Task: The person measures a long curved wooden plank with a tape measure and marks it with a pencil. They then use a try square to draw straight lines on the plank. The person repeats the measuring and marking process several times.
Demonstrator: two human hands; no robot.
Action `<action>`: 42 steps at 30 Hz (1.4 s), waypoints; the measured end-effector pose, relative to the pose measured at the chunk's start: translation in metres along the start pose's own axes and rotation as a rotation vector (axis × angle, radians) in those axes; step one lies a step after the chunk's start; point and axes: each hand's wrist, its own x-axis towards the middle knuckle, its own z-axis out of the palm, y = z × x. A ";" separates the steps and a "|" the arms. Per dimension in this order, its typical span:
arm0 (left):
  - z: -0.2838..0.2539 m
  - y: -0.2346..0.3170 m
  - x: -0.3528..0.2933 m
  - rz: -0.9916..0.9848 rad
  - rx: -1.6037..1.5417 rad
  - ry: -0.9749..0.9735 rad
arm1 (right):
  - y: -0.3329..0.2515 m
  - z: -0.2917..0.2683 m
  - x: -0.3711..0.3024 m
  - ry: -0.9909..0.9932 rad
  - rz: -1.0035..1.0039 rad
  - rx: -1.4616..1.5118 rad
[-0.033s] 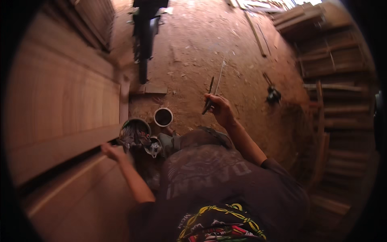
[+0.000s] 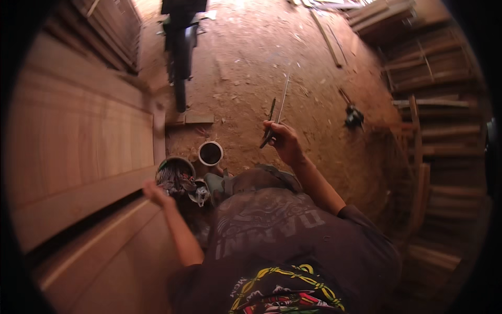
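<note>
My right hand (image 2: 284, 140), in front of my body, is closed round a thin pale rod (image 2: 284, 97) and a shorter dark stick (image 2: 272, 109). Both point away from me, and a dark end sticks out below my fingers. I cannot make out the exact kind of either. My left hand (image 2: 157, 194) looks open and seems to hold nothing, though its fingertips are slightly blurred. It is beside the near edge of a large wooden panel (image 2: 89, 136), left of a round container (image 2: 175, 161) full of dark, thin items; whether it touches the wood is unclear.
A white-rimmed pot (image 2: 211, 153) with dark contents stands beyond the container, near a wood block (image 2: 200, 119). A motorcycle-like wheel (image 2: 180, 63) is ahead. A dark tool (image 2: 354, 117) lies on the dirt floor (image 2: 246, 68). Stacked timber (image 2: 444, 141) lines the right side.
My left hand has shifted slightly right, closer to the round container. My right hand keeps its hold on the rod and stick, almost unmoved. The view has shifted a little.
</note>
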 end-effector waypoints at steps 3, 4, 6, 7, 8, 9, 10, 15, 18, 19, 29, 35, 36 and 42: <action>0.107 -0.025 -0.166 0.119 0.086 -0.914 | -0.027 -0.051 -0.015 0.033 -0.027 0.162; 0.138 -0.024 -0.222 0.168 0.073 -1.122 | -0.034 -0.073 -0.025 0.042 -0.047 0.170; 0.181 -0.009 -0.313 0.185 0.252 -1.473 | -0.037 -0.110 -0.049 0.096 -0.119 0.190; 0.200 -0.004 -0.357 0.232 0.292 -1.678 | -0.039 -0.129 -0.062 0.155 -0.173 0.200; 0.216 -0.003 -0.402 0.282 0.331 -1.901 | -0.041 -0.151 -0.080 0.156 -0.234 0.171; 0.216 -0.003 -0.442 0.179 0.325 -2.052 | -0.044 -0.171 -0.099 0.178 -0.305 0.135; 0.218 -0.007 -0.471 0.043 0.349 -2.202 | -0.051 -0.194 -0.105 0.241 -0.347 0.135; 0.226 -0.082 -0.623 0.433 0.462 -2.437 | -0.066 -0.289 -0.185 0.623 -0.483 0.257; 0.233 -0.109 -0.672 1.025 0.774 -2.393 | -0.066 -0.320 -0.217 0.835 -0.579 0.060; 0.229 -0.121 -0.691 0.879 0.766 -2.399 | -0.064 -0.337 -0.226 0.898 -0.648 0.033; 0.230 -0.179 -0.880 -0.512 1.304 -2.491 | 0.011 -0.509 -0.313 1.664 -0.302 0.306; 0.298 -0.267 -1.011 -0.397 1.337 -2.690 | 0.023 -0.595 -0.375 1.796 -0.314 0.570; 0.311 -0.275 -1.024 -0.351 1.340 -2.725 | 0.013 -0.596 -0.383 1.817 -0.394 0.575; 0.348 -0.310 -1.163 -0.135 1.604 -2.851 | -0.068 -0.668 -0.489 1.937 -0.592 0.636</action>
